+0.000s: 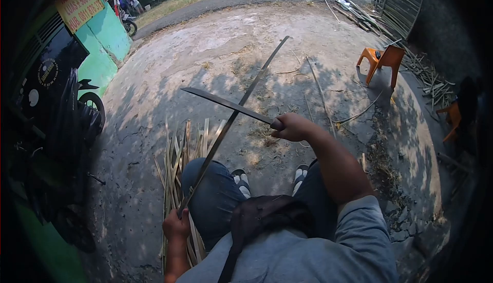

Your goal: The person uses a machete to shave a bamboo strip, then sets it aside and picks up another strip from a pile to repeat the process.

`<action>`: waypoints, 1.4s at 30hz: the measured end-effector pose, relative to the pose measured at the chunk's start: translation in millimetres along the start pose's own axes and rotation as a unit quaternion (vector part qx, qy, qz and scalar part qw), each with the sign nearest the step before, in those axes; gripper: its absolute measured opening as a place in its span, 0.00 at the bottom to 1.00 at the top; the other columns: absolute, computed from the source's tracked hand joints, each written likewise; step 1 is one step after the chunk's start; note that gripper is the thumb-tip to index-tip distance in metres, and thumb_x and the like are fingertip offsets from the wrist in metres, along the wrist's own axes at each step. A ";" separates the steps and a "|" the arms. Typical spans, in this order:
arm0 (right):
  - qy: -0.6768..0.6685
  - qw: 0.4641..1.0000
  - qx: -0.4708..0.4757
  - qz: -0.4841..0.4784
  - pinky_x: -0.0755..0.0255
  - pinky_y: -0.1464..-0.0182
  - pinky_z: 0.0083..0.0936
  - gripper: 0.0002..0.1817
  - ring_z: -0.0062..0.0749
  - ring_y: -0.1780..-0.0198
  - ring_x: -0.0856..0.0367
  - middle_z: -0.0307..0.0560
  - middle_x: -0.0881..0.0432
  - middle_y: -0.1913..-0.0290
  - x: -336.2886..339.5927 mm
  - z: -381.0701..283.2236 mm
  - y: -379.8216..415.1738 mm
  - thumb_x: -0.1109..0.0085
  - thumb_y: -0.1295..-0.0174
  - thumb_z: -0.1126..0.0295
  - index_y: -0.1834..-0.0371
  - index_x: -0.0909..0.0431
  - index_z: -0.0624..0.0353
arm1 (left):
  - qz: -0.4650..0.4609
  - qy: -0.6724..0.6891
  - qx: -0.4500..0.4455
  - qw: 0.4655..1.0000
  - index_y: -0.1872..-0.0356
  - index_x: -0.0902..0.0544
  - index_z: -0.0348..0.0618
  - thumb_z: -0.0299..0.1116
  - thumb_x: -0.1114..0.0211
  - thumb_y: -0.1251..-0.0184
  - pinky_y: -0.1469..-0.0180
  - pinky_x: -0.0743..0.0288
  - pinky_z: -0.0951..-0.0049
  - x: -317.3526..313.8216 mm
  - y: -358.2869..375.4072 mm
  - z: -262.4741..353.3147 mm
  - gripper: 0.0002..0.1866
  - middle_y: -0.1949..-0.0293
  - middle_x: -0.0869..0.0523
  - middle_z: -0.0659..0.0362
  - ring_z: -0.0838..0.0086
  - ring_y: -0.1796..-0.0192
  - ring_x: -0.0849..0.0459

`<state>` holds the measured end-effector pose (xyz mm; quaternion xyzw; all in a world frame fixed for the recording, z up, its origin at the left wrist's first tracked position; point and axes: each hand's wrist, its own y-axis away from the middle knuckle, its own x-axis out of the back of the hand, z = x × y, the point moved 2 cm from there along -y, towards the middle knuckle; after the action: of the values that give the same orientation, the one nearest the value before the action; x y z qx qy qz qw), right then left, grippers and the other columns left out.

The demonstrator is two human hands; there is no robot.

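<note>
In the head view, my right hand (294, 128) is closed around the handle of a machete (215, 98), whose blade points left. That blade crosses a long, dark bamboo strip (217, 143) near the strip's middle. Beside my left knee, my left hand (176, 225) grips the strip's lower end, and the far end slants up and away to the right. A bundle of pale split bamboo strips (172, 159) lies along the outer side of my left leg. A black bag (267, 213) rests on my lap.
An orange plastic chair (392, 59) with a dark item on its seat stands ahead right. Bamboo poles (359, 16) and cut strips (436, 85) lie along the right side. Motorbikes (93, 103) stand by the green wall (105, 41) at left. Thin strips (319, 85) lie on the concrete.
</note>
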<state>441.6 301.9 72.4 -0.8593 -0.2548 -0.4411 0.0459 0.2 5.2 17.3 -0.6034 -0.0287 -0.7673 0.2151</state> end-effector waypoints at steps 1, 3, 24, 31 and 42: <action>-0.015 0.999 -0.011 0.030 0.20 0.47 0.45 0.22 0.54 0.50 0.11 0.57 0.09 0.54 6.0 3.6 1.9 0.27 0.37 0.52 0.48 0.13 0.57 | 0.001 -0.004 0.000 1.000 0.70 0.18 0.41 0.68 0.42 0.26 0.65 0.24 0.40 -1.1 -1.6 -1.3 0.35 0.75 0.16 0.41 0.34 0.66 0.14; -0.029 0.999 -0.027 0.030 0.20 0.47 0.45 0.22 0.54 0.50 0.11 0.57 0.09 0.54 9.2 9.1 2.5 0.27 0.37 0.54 0.47 0.13 0.57 | -0.002 -0.016 0.005 1.000 0.71 0.18 0.40 0.69 0.43 0.26 0.65 0.24 0.41 -1.3 -4.0 -0.9 0.36 0.75 0.16 0.41 0.35 0.66 0.14; 0.024 0.999 0.009 0.033 0.19 0.49 0.47 0.17 0.57 0.53 0.11 0.57 0.09 0.58 -3.7 -7.9 5.1 0.30 0.35 0.54 0.51 0.12 0.53 | 0.003 0.037 -0.001 0.999 0.69 0.17 0.39 0.66 0.41 0.24 0.64 0.23 0.43 -3.5 4.0 2.8 0.33 0.74 0.15 0.41 0.37 0.66 0.13; 0.187 0.976 0.109 -0.036 0.19 0.54 0.50 0.10 0.57 0.58 0.11 0.53 0.11 0.64 -33.4 -41.4 15.3 0.34 0.39 0.57 0.63 0.14 0.50 | 0.010 0.029 -0.017 0.999 0.71 0.19 0.40 0.66 0.41 0.24 0.66 0.23 0.44 -3.0 -0.4 1.7 0.33 0.76 0.16 0.43 0.38 0.67 0.13; 0.122 0.987 0.101 0.010 0.22 0.59 0.51 0.21 0.60 0.62 0.13 0.56 0.14 0.68 -4.8 -35.1 21.4 0.27 0.39 0.48 0.61 0.16 0.54 | -0.093 0.118 0.028 0.988 0.70 0.17 0.37 0.65 0.45 0.21 0.64 0.25 0.45 12.9 28.2 -14.4 0.36 0.74 0.17 0.39 0.36 0.65 0.15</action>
<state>423.8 270.8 93.1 -0.7926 -0.2820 -0.5140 0.1674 -5.0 -28.5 19.4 -0.4968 -0.0809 -0.8489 0.1615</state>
